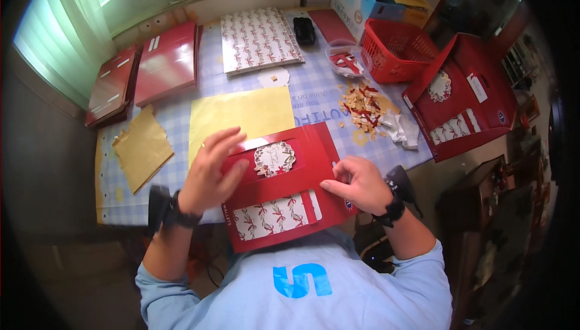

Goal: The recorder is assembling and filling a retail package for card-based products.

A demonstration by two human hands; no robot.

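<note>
A red cardboard sleeve (314,149) with cut-out windows lies in front of me, its near edge overhanging the table by my shirt. A round wreath tag (275,159) sits at its upper window, and patterned paper (272,216) shows through the lower one. My left hand (212,170) is over the sleeve's left side, fingers apart and holding nothing. At the right edge, my right hand (360,186) has its fingers curled in and its thumb against the red card. A small pale tip shows by its index finger; what it belongs to is hidden.
Yellow paper (241,112) lies beyond the sleeve, a brown envelope (144,149) to the left. Red stacks (166,64) and patterned sheets (260,40) are farther back. Rightward are small tan and red scraps (365,109), crumpled tissue (401,129), a red basket (396,52) and a red box (453,106).
</note>
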